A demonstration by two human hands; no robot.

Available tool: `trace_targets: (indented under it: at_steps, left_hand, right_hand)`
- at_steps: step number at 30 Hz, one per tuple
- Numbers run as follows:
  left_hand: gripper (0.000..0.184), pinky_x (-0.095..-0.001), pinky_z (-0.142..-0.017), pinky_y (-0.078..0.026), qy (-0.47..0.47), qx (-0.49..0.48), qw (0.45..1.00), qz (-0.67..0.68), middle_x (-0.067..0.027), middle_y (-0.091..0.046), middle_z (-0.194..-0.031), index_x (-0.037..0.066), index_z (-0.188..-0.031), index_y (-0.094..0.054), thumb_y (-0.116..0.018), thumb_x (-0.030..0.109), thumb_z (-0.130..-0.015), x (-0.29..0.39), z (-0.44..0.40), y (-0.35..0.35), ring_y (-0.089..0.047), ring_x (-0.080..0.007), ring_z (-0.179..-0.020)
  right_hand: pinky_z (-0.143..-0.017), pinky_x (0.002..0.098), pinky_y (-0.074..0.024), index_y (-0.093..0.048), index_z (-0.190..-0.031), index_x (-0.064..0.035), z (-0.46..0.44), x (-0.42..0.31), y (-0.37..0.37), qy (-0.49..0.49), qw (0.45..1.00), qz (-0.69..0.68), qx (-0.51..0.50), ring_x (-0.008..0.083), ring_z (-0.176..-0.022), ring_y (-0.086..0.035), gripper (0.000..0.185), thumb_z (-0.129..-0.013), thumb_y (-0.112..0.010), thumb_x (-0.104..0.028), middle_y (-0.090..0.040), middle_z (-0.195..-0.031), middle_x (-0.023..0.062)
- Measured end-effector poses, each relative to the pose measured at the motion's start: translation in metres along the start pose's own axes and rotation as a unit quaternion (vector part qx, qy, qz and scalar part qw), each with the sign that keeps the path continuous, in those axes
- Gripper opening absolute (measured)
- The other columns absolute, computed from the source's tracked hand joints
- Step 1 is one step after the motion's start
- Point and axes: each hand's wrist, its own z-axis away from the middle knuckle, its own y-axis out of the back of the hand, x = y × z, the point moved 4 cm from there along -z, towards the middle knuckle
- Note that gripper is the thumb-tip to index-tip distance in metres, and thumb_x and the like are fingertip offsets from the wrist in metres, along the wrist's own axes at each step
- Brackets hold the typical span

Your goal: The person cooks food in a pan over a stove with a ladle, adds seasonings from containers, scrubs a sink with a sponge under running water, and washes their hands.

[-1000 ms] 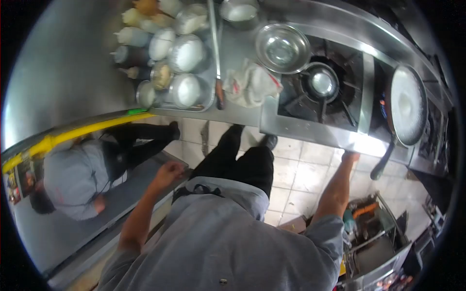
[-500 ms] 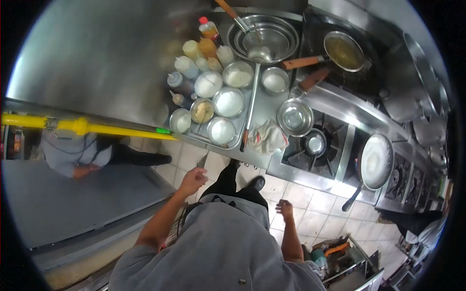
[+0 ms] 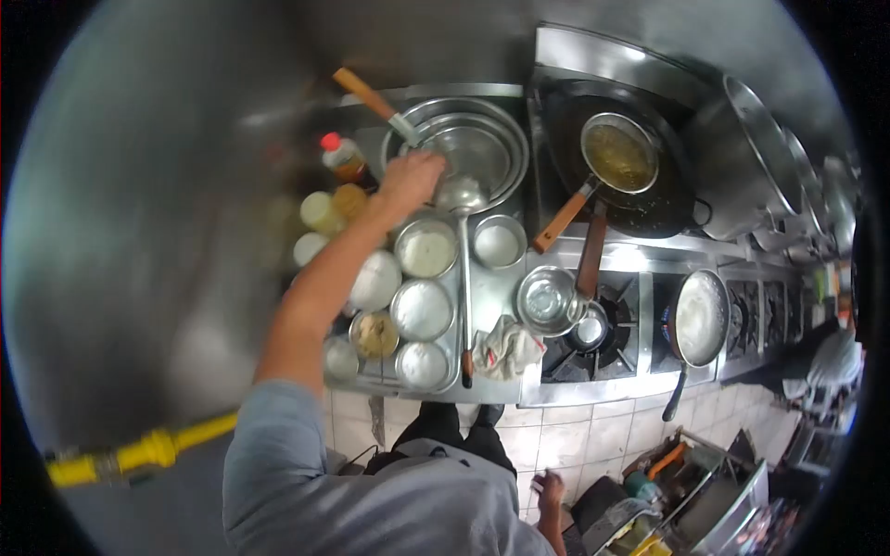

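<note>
My left hand [image 3: 414, 182] reaches over the near-left rim of the nested steel bowls [image 3: 514, 153]; its fingertips point into them and are partly hidden, so I cannot tell whether they grip anything. Just beyond it, a wooden-handled tool [image 3: 366, 94] leans on the bowl rim. The ladle [image 3: 462, 195] rests with its cup on the bowls' near edge and its long handle running toward me. Down by my side, my right hand [image 3: 549, 486] hangs with fingers loosely apart, holding nothing.
Steel containers of powders and pastes [image 3: 423, 309] fill a tray below my left forearm. Squeeze bottles [image 3: 321, 212] stand left. A cloth [image 3: 508, 349] lies near the counter edge. Right are a wok [image 3: 667, 208] with a strainer [image 3: 619, 156], burners and a frying pan [image 3: 702, 318]. Another person [image 3: 834, 357] stands far right.
My left hand has gone from beside my body up and forward to the nested bowls. The view has shifted toward the counter. My right hand stays low at my side.
</note>
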Motion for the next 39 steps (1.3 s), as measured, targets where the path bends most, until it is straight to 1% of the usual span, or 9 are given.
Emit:
trace_targets:
  at_steps: [3,5,10,28,31,33,36,38,39]
  left_hand:
    - [0.018,-0.0455,-0.082,-0.056,-0.102,-0.057,0.986,-0.118,-0.0133,-0.07,-0.1,0.005,-0.096,-0.072,-0.058,0.014,-0.088,-0.055,-0.053,-0.066,-0.069,-0.0313,-0.098]
    - [0.017,-0.0438,-0.082,-0.057,-0.143,-0.087,0.968,-0.185,-0.0109,-0.071,-0.1,0.007,-0.093,-0.073,-0.058,0.014,-0.087,-0.071,-0.074,-0.097,-0.068,-0.0296,-0.101]
    - [0.019,-0.042,-0.082,-0.057,-0.213,-0.166,0.934,-0.234,-0.0082,-0.072,-0.103,0.01,-0.092,-0.076,-0.059,0.016,-0.087,-0.1,-0.093,-0.159,-0.067,-0.0258,-0.105]
    - [0.028,-0.0444,-0.089,-0.056,-0.037,-0.11,0.967,-0.228,-0.0115,-0.065,-0.116,0.011,-0.12,-0.067,-0.053,0.015,-0.095,-0.097,-0.121,-0.074,-0.063,-0.0294,-0.111]
    - [0.036,-0.0488,-0.1,-0.051,0.058,-0.097,0.985,-0.133,-0.0161,-0.059,-0.135,0.012,-0.133,-0.059,-0.049,0.016,-0.099,-0.068,-0.116,-0.031,-0.057,-0.0359,-0.126]
    - [0.026,-0.0476,-0.093,-0.052,-0.035,0.073,0.991,-0.107,-0.0148,-0.066,-0.115,0.008,-0.117,-0.066,-0.055,0.02,-0.098,-0.069,-0.101,-0.035,-0.063,-0.0345,-0.112]
    - [0.022,-0.048,-0.086,-0.053,-0.003,0.052,0.995,-0.082,-0.0127,-0.066,-0.104,0.009,-0.108,-0.068,-0.059,0.024,-0.096,0.004,-0.047,0.029,-0.064,-0.035,-0.102]
    - [0.021,-0.0545,-0.072,-0.053,0.019,0.091,0.996,-0.007,-0.0198,-0.066,-0.098,0.006,-0.1,-0.061,-0.062,0.026,-0.093,0.064,0.015,0.079,-0.066,-0.0421,-0.088]
    - [0.021,-0.0491,-0.082,-0.052,0.008,0.08,0.997,0.011,-0.0122,-0.065,-0.101,0.011,-0.105,-0.069,-0.062,0.027,-0.095,0.082,0.048,0.088,-0.064,-0.0359,-0.098]
  right_hand:
    - [-0.067,0.043,-0.0581,-0.063,-0.118,-0.0015,0.071,0.071,0.006,-0.115,0.988,0.023,0.099,0.0276,-0.081,-0.07,0.038,-0.092,-0.057,-0.028,-0.07,-0.094,0.0171]
    - [-0.082,0.0444,-0.0582,-0.072,-0.106,-0.0083,0.064,0.176,0.055,0.166,0.686,0.677,-0.209,0.0323,-0.091,-0.071,0.033,-0.091,-0.063,-0.036,-0.071,-0.11,0.018]
    - [-0.083,0.0445,-0.0576,-0.072,-0.105,-0.0091,0.132,0.129,-0.008,-0.104,0.909,0.402,-0.036,0.0332,-0.092,-0.071,0.032,-0.09,-0.063,-0.036,-0.071,-0.11,0.0179]
    - [-0.088,0.0449,-0.0556,-0.074,-0.1,-0.0116,0.133,0.119,-0.026,-0.106,0.917,0.384,0.005,0.0366,-0.094,-0.069,0.029,-0.09,-0.061,-0.035,-0.071,-0.108,0.0177]
    - [-0.074,0.0452,-0.0556,-0.072,-0.102,-0.0029,0.099,0.151,-0.004,0.034,0.88,0.471,-0.05,0.0268,-0.081,-0.07,0.032,-0.09,-0.055,-0.028,-0.071,-0.088,0.0163]
    - [-0.074,0.0515,-0.0509,-0.07,-0.094,-0.0072,0.075,0.174,0.01,0.447,0.701,0.555,0.029,0.04,-0.086,-0.066,0.023,-0.09,-0.054,-0.022,-0.068,-0.087,0.0206]
    - [-0.071,0.0529,-0.0489,-0.066,-0.088,-0.0073,0.041,0.123,0.02,0.25,0.842,0.467,-0.108,0.0414,-0.082,-0.064,0.02,-0.091,-0.053,-0.022,-0.066,-0.084,0.0217]
    - [-0.066,0.0453,-0.0512,-0.066,-0.093,-0.0026,0.03,0.084,0.024,0.326,0.765,0.545,-0.104,0.0359,-0.079,-0.066,0.024,-0.093,-0.057,-0.025,-0.069,-0.084,0.017]
    - [-0.066,0.0426,-0.0529,-0.064,-0.103,-0.0021,0.024,0.08,0.035,0.148,0.903,0.384,-0.118,0.0316,-0.08,-0.067,0.027,-0.094,-0.059,-0.027,-0.069,-0.088,0.0148]
